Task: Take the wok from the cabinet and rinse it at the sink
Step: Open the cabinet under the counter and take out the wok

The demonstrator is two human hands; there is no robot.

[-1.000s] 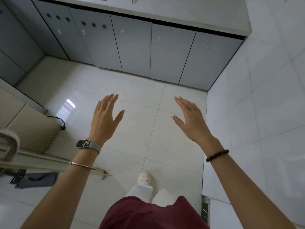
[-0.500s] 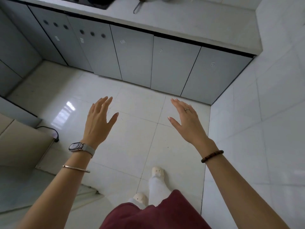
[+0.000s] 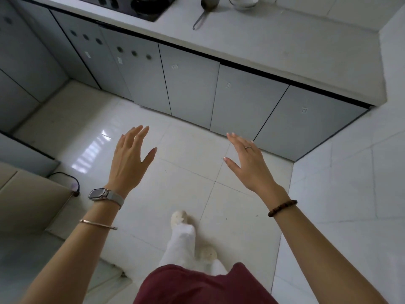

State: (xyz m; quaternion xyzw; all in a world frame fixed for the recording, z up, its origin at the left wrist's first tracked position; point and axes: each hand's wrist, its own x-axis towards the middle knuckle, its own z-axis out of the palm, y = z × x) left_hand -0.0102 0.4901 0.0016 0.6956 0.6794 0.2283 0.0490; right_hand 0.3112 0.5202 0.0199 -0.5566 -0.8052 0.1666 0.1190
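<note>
A row of grey base cabinets (image 3: 190, 84) runs under a pale countertop (image 3: 274, 47), and all their doors are closed. No wok and no sink are in view. My left hand (image 3: 129, 159) and my right hand (image 3: 249, 163) are held out over the floor in front of the cabinets. Both have straight, spread fingers and hold nothing. Neither hand touches a door.
A black hob (image 3: 131, 5) is set in the countertop at the top left. A metal ladle (image 3: 203, 14) and white bowls (image 3: 243, 2) lie on the counter. A tiled wall (image 3: 355, 172) closes the right side. A beige box (image 3: 28, 200) and a black cable (image 3: 70, 178) sit at left.
I have stepped closer to the cabinets and the view has tipped up, so the hob, ladle and bowls now show. Both hands stay open and raised.
</note>
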